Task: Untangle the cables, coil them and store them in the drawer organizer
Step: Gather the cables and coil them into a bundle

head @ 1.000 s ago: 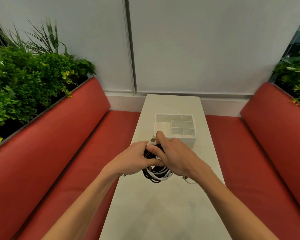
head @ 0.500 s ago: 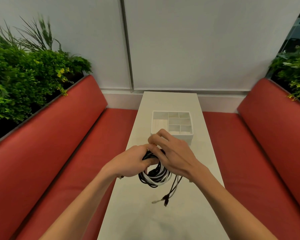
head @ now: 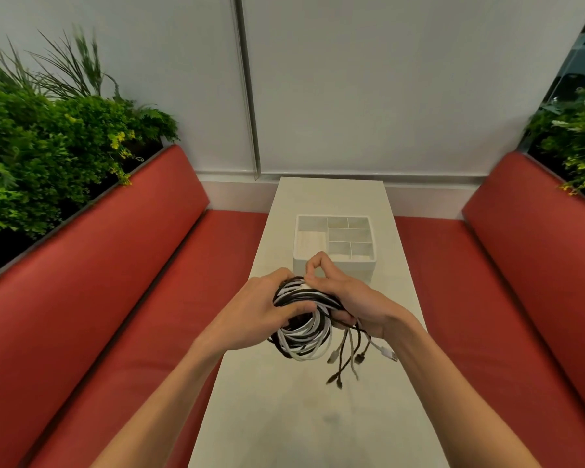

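White table (head: 318, 423) runs narrow and long straight ahead, with two bare forearms reaching out over its near end. Both hands meet above the middle of it, holding a bundle of black and white cables (head: 304, 336) up off the surface. The left hand (head: 257, 309) grips the bundle from the left, fingers wrapped round the strands and thumb across the front. The right hand (head: 355, 298) holds it from the right, strands passing through the palm under curled fingers, while its thumb and forefinger are bent together at the top of the bundle. The loops hang below the hands as a loose round coil, black and white mixed together. Several loose ends (head: 340, 363) dangle from under the right hand, each with a plug at the tip, none touching the table.

Just beyond the hands stands a white organizer (head: 355, 270), a square box divided into one large compartment on the left and smaller ones on the right. Red padded benches flank the table, one on the left (head: 115, 298) and one on the right (head: 504, 282). Green plants (head: 48, 146) rise behind the left backrest, more (head: 574, 146) behind the right. A pale grey wall (head: 385, 79) closes the far end.
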A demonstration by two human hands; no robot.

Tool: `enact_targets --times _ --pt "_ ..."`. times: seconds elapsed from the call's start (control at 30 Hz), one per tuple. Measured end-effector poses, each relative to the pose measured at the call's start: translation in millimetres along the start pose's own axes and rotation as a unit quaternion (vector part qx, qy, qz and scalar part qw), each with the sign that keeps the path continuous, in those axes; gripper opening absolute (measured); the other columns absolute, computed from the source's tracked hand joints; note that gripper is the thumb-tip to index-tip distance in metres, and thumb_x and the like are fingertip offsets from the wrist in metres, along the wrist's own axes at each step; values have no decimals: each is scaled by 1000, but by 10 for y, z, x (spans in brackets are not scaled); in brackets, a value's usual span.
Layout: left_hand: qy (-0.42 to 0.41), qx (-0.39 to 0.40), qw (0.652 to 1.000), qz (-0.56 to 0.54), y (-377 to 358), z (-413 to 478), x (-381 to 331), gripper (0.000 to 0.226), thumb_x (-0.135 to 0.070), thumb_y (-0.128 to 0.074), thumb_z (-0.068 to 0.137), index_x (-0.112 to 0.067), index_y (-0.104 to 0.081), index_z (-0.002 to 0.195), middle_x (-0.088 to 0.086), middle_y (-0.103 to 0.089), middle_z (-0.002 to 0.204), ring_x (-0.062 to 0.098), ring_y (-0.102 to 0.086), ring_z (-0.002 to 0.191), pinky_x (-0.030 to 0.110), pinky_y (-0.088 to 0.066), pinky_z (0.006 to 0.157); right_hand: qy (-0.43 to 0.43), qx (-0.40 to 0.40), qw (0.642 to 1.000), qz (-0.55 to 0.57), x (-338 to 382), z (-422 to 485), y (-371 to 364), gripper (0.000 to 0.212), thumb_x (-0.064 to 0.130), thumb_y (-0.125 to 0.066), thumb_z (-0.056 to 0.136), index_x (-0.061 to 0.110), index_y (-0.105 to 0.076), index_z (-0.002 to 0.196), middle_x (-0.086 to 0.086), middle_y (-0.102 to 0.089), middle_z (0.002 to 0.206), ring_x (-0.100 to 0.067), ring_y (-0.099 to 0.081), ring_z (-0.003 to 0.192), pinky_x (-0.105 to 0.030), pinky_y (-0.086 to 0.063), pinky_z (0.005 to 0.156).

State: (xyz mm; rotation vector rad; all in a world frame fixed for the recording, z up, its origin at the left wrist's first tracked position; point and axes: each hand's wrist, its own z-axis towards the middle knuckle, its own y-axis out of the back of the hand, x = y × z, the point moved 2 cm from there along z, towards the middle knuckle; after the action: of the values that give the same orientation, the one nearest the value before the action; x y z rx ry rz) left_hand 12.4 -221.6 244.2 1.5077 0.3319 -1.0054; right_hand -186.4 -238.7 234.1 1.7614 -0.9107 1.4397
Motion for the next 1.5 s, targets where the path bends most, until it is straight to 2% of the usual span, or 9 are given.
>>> enact_targets --times 0.17,0.43,0.53,0.7,0.83,1.0,1.1,1.3,1.5 --pt "-31 -3 1000 -4 -47 -35 -23 16 -55 -61 103 -40 -59 97 -7 -68 72 11 -68 64 33 -53 64 -35 1 999 -9 111 -48 -34 21 39 -51 114 19 -46 116 2 -54 64 -6 -40 41 -16 -29 39" --pt "17 -67 995 -72 -79 -4 16 38 -52 -49 108 -20 -62 93 8 -66 73 24 -59 64 49 -49 69 97 -139 927 -333 65 4 -215 38 62 -23 113 32 -43 101 7 -62 73 -12 -60 69 -40 -49 69" --pt "39 -60 993 -91 -84 -2 51 43 -56 -50 107 -18 -63 94 9 -68 75 16 -57 63 53 -50 69 107 -127 937 -307 -44 32 -245 33 58 -30 114 31 -47 108 11 -69 74 -8 -64 68 -35 -49 65" --pt "46 -42 987 -150 -108 0 96 37 -50 -55 107 -15 -62 95 -1 -64 70 16 -60 64 53 -53 71 148 -165 947 -233 -133 73 -233 42 56 -27 116 24 -49 99 -5 -64 79 -27 -61 72 -59 -51 75" --pt "29 -46 990 -132 -12 33 60 35 -51 -54 108 -20 -60 92 -4 -62 69 13 -58 63 47 -51 68 98 -140 975 -146 -209 38 -126 59 70 -25 111 28 -67 115 -1 -74 105 -26 -72 99 -47 -58 95" --pt "25 -57 988 -144 115 89 75 34 -46 -55 109 -20 -58 88 -4 -60 69 14 -53 60 39 -45 65 19 -39 995 -86 -362 -35 13 92 68 -19 112 -12 -57 89 -22 -55 68 -28 -56 72 -42 -52 103" --pt "34 -69 982 -174 165 127 136 34 -46 -55 109 -20 -58 87 -1 -60 70 17 -51 61 40 -43 65 10 13 996 91 -495 -49 56 66 56 -32 115 3 -48 79 -10 -40 66 -27 -42 68 -57 -47 115" --pt "34 -98 969 -225 209 163 141 29 -39 -57 110 -23 -63 87 1 -57 74 18 -51 68 38 -42 62 -36 89 969 227 -671 -29 39 47 53 -33 116 15 -51 94 -5 -26 71 -21 -39 59 -42 -50 80" --pt "40 -139 963 -228 309 189 277 41 -38 -55 111 0 -54 93 2 -53 72 16 -49 63 34 -42 61 -15 -57 998 34 -714 -60 110 46 56 -40 114 19 -51 88 2 -26 75 -16 -20 63 -31 -19 61"
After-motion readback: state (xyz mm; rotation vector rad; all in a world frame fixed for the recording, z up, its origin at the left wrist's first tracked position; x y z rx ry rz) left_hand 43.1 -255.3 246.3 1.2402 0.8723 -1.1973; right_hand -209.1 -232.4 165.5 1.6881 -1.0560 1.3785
